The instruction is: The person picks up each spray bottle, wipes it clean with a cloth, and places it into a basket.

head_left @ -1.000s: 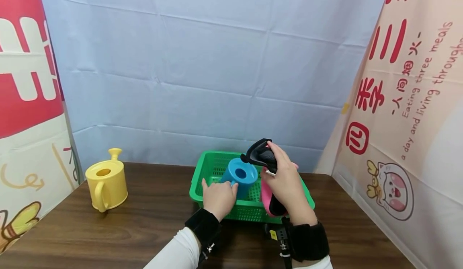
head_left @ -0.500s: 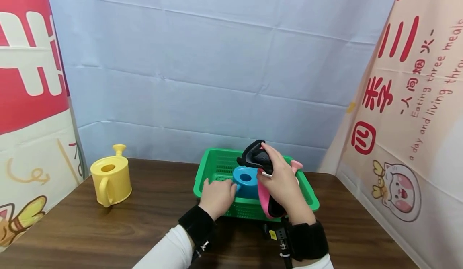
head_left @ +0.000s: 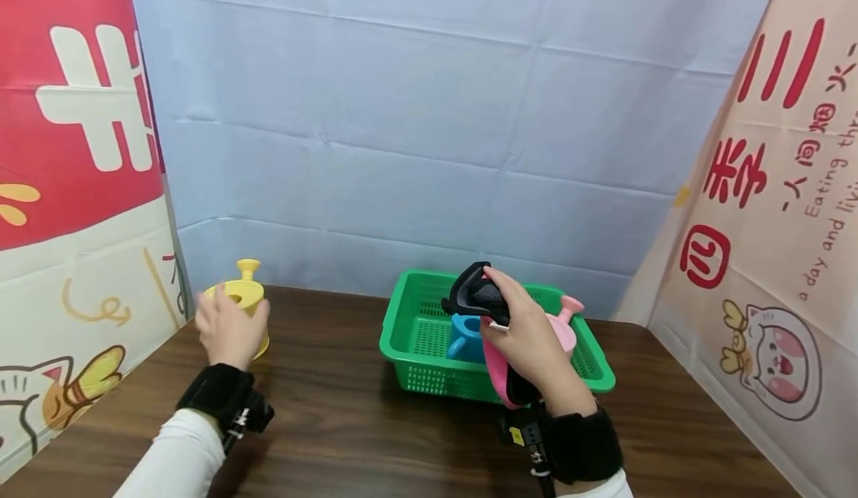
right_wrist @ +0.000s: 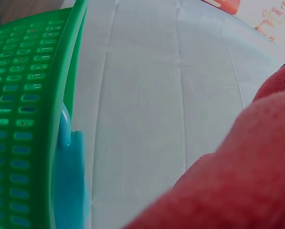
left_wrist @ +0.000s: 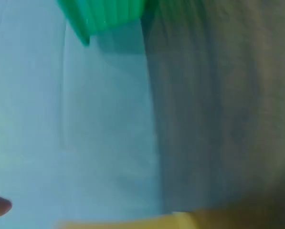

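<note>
My left hand (head_left: pixel 231 328) is at the near side of a yellow toy watering can (head_left: pixel 246 291), its fingers spread and covering part of the can. Whether they touch it I cannot tell. Only a yellow edge (left_wrist: pixel 166 222) shows low in the left wrist view. My right hand (head_left: pixel 526 334) grips a soft pink and black item (head_left: pixel 497 370) with a moulded black end and a white tag, above the front of a green basket (head_left: pixel 429 368). In the right wrist view its fuzzy reddish-pink surface (right_wrist: pixel 237 181) fills the lower right. A blue watering can (head_left: pixel 467 338) and a pink one (head_left: pixel 564 327) sit in the basket.
The basket stands on a dark wooden table (head_left: pixel 335 409), towards the back right. A pale blue cloth (head_left: pixel 375 148) hangs behind the table. Printed cloths hang at the left (head_left: pixel 80 148) and right (head_left: pixel 757 260).
My left hand has let go of the blue watering can, which now sits lower in the basket, and moved left to the yellow can. My right hand still holds the pink and black item.
</note>
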`<state>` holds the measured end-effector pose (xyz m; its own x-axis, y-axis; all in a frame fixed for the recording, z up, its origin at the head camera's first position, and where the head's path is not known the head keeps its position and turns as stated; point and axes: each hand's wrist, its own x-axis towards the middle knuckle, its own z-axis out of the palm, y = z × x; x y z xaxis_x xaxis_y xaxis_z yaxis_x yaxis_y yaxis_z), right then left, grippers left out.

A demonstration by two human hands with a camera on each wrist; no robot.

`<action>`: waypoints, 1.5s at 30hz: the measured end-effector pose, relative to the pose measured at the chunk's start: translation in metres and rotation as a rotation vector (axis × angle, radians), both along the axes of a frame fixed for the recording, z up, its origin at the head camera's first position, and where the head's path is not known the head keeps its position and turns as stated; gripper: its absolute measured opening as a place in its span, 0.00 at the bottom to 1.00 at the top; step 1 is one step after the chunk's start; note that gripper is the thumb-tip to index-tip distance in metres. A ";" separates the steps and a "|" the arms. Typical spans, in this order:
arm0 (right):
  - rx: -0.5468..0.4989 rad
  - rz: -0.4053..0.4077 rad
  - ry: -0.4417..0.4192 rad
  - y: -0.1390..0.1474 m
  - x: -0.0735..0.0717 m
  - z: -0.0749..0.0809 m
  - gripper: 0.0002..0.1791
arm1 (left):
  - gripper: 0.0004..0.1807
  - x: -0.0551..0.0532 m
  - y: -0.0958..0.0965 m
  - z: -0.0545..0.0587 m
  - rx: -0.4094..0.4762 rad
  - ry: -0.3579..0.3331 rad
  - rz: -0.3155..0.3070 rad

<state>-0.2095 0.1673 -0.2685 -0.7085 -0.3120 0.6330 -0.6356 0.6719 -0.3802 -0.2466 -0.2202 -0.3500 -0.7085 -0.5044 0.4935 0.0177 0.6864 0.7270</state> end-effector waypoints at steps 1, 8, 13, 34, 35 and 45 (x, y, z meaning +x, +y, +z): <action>0.001 0.003 0.000 0.000 0.000 -0.001 0.40 | 0.41 0.001 -0.008 -0.006 0.076 -0.066 0.003; -0.007 0.021 0.001 -0.005 0.000 -0.004 0.40 | 0.31 0.003 -0.034 -0.036 0.364 -0.025 0.111; -0.012 0.031 0.007 -0.007 0.000 -0.003 0.40 | 0.25 0.002 -0.041 -0.040 0.236 -0.099 0.068; -0.432 0.489 -0.323 -0.031 0.025 0.001 0.31 | 0.20 0.047 0.133 0.046 0.697 0.118 -0.789; -0.425 0.497 -0.347 -0.033 0.025 0.001 0.30 | 0.20 0.051 0.138 0.045 0.684 0.090 -0.819; -0.250 0.190 0.305 -0.024 0.028 0.007 0.26 | 0.20 0.064 0.153 0.045 0.694 0.023 -0.910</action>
<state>-0.1812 0.1437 -0.2617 -0.4222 -0.2291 0.8771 -0.8475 0.4431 -0.2922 -0.1829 -0.0669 -0.3052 -0.9450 0.0218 0.3264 0.3206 -0.1370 0.9373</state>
